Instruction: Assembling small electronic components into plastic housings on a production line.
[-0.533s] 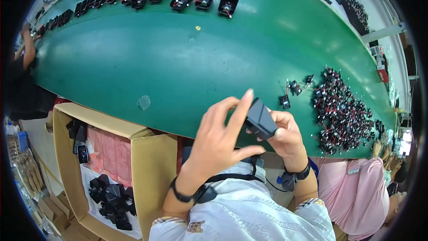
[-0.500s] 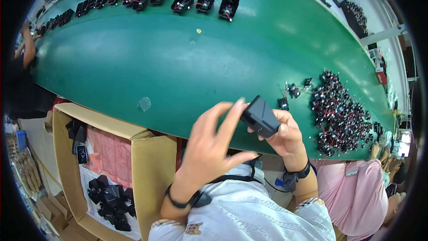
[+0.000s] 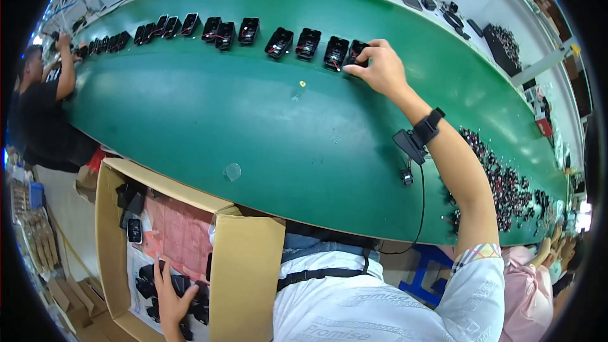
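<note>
Right hand [image 3: 385,71] at a black housing [image 3: 356,49] on the far side of the green table [image 3: 285,126]

The black housing sits at the right end of a row of open housings [image 3: 308,44]; its long axis runs from near to far, the far end leaning a little to the right; its open side seems to face up, though the fingers cover part of it; the right hand is partly closed, thumb at the near end and fingers bent over the right side, but whether it grips cannot be told; the neighbouring housings lean much the same way;

The left hand [image 3: 173,301] is spread, thumb well apart from the fingers, over black pieces [image 3: 145,283] lying at mixed angles in the near left carton [image 3: 248,272]; whether its fingertips touch one cannot be told; a pink sheet [image 3: 180,228] lies beyond them;

A heap of wired parts [image 3: 505,185] lies on the right of the table, partly behind the right arm; the white shirt [image 3: 361,307] bears pale printed lettering; any marking on the black housing is too small or too covered to read
</note>
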The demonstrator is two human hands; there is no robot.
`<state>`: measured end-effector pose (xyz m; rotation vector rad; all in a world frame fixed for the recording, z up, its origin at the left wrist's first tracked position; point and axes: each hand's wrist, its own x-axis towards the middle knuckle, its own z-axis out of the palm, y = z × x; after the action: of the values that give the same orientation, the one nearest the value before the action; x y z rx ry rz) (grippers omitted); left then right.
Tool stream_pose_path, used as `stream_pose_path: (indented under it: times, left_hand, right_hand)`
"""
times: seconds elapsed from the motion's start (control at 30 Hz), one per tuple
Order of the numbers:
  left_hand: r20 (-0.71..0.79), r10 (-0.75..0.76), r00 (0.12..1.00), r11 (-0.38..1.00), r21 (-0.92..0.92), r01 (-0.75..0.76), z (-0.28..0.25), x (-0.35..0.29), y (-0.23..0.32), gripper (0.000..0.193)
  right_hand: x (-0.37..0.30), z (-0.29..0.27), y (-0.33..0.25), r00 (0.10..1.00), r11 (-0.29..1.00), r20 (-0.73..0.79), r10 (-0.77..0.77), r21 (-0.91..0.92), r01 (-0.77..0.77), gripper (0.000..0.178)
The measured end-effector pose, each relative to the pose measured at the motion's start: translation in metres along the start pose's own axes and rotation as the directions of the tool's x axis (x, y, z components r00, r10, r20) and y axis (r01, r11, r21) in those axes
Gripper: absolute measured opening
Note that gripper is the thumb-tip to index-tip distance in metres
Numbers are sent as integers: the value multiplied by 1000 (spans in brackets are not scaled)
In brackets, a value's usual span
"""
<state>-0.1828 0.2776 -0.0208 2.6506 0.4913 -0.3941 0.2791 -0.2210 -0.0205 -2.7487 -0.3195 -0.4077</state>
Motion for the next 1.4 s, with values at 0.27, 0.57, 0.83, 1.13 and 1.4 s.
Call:
stream_pose_path:
  times: [0.27,0.57,0.83,1.13,1.4]
  left_hand:
    - [166,34,985,970,233,-73,-14,-14,7,67]
    - [102,-133,986,982,150,117,-63,25,-23,35]
    - [251,30,968,861,485,-153,0,37,23,47]
    - [-221,146,964,987,98,-127,-89,72,38,25]
    - [-72,419,905,679,-637,-365,-101,154,238,32]
  right_hand:
    - [-26,-23,-5,997,978,-1,-76,-194,74,49]
    - [-172,-163,-8,965,980,258,-52,197,0,30]
    - [-247,-95,-8,984,983,103,146,100,-156,41]
    - [-258,-89,0,967,847,72,244,471,-249,18]
    - [-259,-85,-3,980,880,-72,183,458,-131,14]
